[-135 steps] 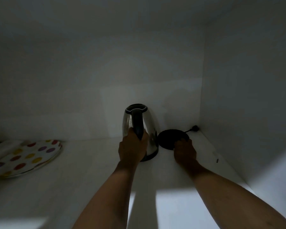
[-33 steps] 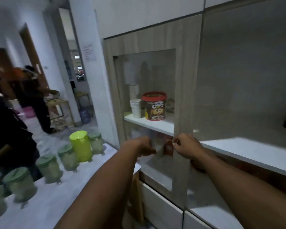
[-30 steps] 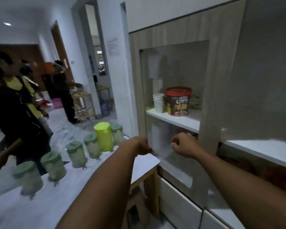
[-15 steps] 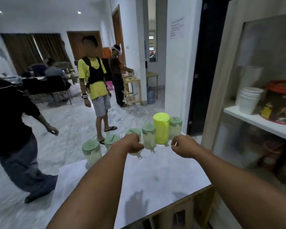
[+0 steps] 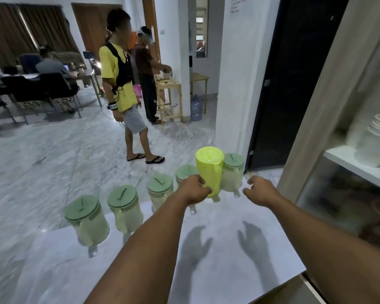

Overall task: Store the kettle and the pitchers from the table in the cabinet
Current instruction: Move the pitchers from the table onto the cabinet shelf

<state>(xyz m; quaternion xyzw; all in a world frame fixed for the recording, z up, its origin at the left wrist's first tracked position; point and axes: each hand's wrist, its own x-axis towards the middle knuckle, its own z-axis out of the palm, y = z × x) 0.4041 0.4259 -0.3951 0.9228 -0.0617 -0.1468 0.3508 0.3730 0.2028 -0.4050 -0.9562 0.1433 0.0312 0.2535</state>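
Your left hand (image 5: 194, 189) reaches forward, fingers curled around the yellow pitcher (image 5: 210, 170) at the desk's (image 5: 217, 270) far edge. Your right hand (image 5: 259, 189) hovers alongside, loosely open and empty. Count six pitchers: one yellow, five clear pitchers (image 5: 87, 218) with green lids, in a row.

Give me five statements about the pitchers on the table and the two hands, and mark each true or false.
1. Six pitchers stand on the table. True.
2. The bright yellow-green pitcher is at the far left of the row. False: it is second from the right, beside the rightmost green-lidded pitcher.
3. The left hand is on the yellow-green pitcher. True.
4. The right hand holds a pitcher. False: it is open and empty, near the rightmost one.
5. The kettle is on the table. False: no kettle is in view.
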